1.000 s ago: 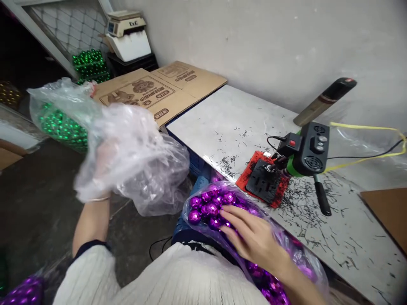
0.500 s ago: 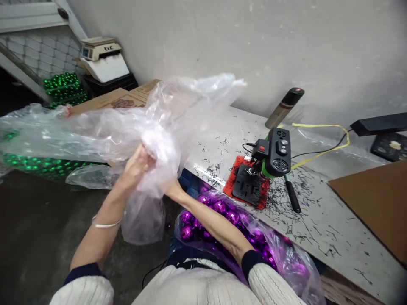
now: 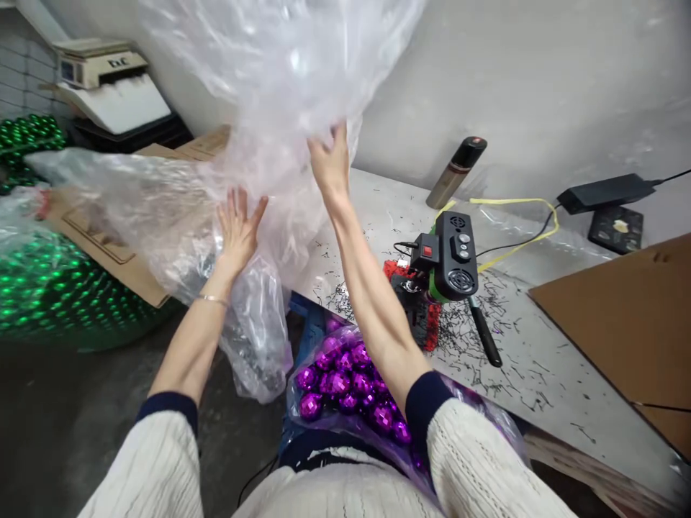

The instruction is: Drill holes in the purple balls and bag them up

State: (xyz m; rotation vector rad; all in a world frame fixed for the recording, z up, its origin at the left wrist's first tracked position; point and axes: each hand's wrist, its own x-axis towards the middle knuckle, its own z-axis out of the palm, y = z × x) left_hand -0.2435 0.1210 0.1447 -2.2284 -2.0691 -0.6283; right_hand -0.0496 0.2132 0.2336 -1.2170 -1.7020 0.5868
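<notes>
A large clear plastic bag (image 3: 302, 79) billows up in front of me, its lower folds hanging over the table's left end. My left hand (image 3: 238, 229) lies against the crumpled plastic with its fingers spread, gripping nothing. Higher up and to the right, my right hand (image 3: 330, 162) reaches to the bag, thumb and forefinger apart; its fingertips are slightly blurred and the other fingers are partly hidden. Below my right forearm, shiny purple balls (image 3: 340, 381) fill an open clear bag against the table edge.
On the table (image 3: 540, 374), strewn with black clippings, stands a small black press-like machine (image 3: 456, 255) with a lever. Behind it are a tumbler (image 3: 456, 173) and a power adapter (image 3: 604, 194). Cardboard (image 3: 620, 316) lies right; bagged green balls (image 3: 65, 288) and a scale (image 3: 102, 65) are left.
The plastic bag has swung upward and spread out from a gathered bunch. My left hand has opened from its grip; my right hand has come up from behind the plastic. The view has shifted slightly.
</notes>
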